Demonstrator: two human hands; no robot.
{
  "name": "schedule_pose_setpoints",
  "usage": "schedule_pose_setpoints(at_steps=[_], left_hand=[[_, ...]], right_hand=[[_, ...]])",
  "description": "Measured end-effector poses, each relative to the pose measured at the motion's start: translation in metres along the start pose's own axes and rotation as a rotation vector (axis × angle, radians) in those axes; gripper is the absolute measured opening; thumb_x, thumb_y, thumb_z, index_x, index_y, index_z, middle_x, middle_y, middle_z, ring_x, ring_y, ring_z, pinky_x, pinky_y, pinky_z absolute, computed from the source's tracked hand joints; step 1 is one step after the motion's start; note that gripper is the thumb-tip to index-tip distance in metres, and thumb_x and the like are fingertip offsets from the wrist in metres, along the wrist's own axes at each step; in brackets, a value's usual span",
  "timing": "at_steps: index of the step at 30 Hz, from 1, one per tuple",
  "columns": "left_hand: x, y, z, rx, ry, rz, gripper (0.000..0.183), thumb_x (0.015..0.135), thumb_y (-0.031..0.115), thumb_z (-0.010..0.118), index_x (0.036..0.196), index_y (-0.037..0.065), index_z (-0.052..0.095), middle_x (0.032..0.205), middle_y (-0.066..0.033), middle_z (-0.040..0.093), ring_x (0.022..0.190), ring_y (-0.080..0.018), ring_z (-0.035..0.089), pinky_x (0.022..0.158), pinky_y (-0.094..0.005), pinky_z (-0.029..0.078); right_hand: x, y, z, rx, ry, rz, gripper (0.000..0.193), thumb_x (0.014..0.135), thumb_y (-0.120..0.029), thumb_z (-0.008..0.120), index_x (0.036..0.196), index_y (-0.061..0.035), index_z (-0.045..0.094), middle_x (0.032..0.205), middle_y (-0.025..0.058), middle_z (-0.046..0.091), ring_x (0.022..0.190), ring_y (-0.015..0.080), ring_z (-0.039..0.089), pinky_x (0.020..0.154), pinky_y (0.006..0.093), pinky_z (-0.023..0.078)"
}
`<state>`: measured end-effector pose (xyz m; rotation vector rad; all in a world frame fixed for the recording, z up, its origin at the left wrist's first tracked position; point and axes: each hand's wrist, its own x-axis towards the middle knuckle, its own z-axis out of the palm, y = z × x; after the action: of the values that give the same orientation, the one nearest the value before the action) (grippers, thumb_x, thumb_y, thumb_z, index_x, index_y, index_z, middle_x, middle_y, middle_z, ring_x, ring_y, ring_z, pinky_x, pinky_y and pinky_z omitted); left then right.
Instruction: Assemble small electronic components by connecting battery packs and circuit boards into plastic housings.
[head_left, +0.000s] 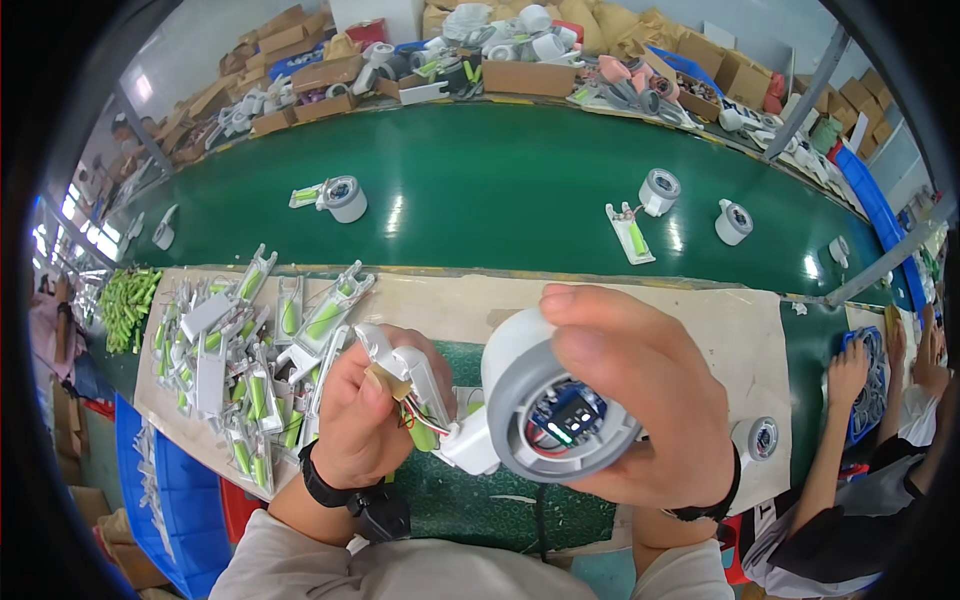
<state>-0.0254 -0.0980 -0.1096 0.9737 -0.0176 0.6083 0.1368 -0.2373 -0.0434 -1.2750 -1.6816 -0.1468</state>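
In front of me my right hand (pixel 665 405) is wrapped round a white housing (pixel 508 350) with a grey ring, tilted so its open face shows. Inside it sits a blue circuit board (pixel 568 412) with a small lit spot. A white neck (pixel 470 445) joins the housing to wires. My left hand (pixel 355 420) is closed on a white handle shell (pixel 428 375), its thumb by a small tan pad (pixel 386 382). Red, black and white wires (pixel 412 410) run from the handle to the neck. Below them a green battery (pixel 422 436) shows in part.
Left lie piled handle shells with green batteries (pixel 260 395), loose green batteries (pixel 128 305) and a blue bin (pixel 180 500). Housings (pixel 345 200) rest on the green conveyor (pixel 480 160) beyond the worktable. Another housing (pixel 758 438) is at right, near a co-worker's arm (pixel 835 420).
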Motion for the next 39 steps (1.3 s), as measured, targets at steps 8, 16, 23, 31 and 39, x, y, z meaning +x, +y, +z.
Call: schedule_pose_setpoints(at_steps=[8,16,23,31,39], left_hand=[[-0.004,0.003,0.015,0.067,0.237,-0.046,0.044,0.077,0.042,0.061,0.09,0.003,0.048,0.076,-0.009,0.051,0.066,-0.018,0.049,0.057,-0.0284,0.04],[-0.022,0.006,0.035,-0.077,0.055,0.102,0.036,0.084,0.041,0.052,0.081,0.006,0.05,0.069,-0.0085,0.052,0.063,-0.0222,0.05,0.054,-0.032,0.042],[-0.005,0.037,0.001,0.149,-0.516,-0.213,0.028,0.077,0.029,0.064,0.093,0.014,0.047,0.079,-0.0037,0.051,0.08,-0.019,0.052,0.072,-0.0491,0.042],[-0.018,0.014,0.011,-0.004,-0.396,-0.047,0.026,0.079,0.03,0.062,0.088,0.01,0.048,0.076,-0.0049,0.051,0.073,-0.0192,0.05,0.065,-0.0413,0.041],[-0.036,0.008,0.006,-0.132,-0.22,0.145,0.026,0.081,0.031,0.059,0.084,0.006,0.049,0.072,-0.0062,0.051,0.066,-0.0194,0.048,0.058,-0.0335,0.041]], right_hand=[[0.001,-0.002,0.002,-0.126,-0.053,-0.041,0.082,0.053,-0.014,0.082,0.12,-0.0008,0.037,0.106,0.0262,0.051,0.094,0.0339,0.055,0.079,0.0396,0.046],[0.0,-0.029,0.01,-0.183,0.232,-0.263,0.047,0.067,-0.009,0.07,0.109,-0.0099,0.049,0.098,0.0151,0.056,0.086,0.0284,0.058,0.068,0.0345,0.047],[0.011,-0.023,0.051,-0.259,0.68,-0.487,0.033,0.068,-0.002,0.067,0.095,-0.0147,0.054,0.085,0.0058,0.058,0.08,0.0196,0.058,0.053,0.0269,0.045],[0.01,-0.055,0.056,0.141,0.777,-0.166,0.019,0.072,-0.008,0.059,0.09,-0.0125,0.055,0.085,0.0045,0.055,0.081,0.0212,0.057,0.066,0.0305,0.045],[0.014,-0.047,0.072,0.044,0.887,-0.232,0.016,0.072,-0.01,0.058,0.087,-0.0118,0.054,0.086,0.0032,0.055,0.081,0.0207,0.056,0.068,0.0295,0.044]])
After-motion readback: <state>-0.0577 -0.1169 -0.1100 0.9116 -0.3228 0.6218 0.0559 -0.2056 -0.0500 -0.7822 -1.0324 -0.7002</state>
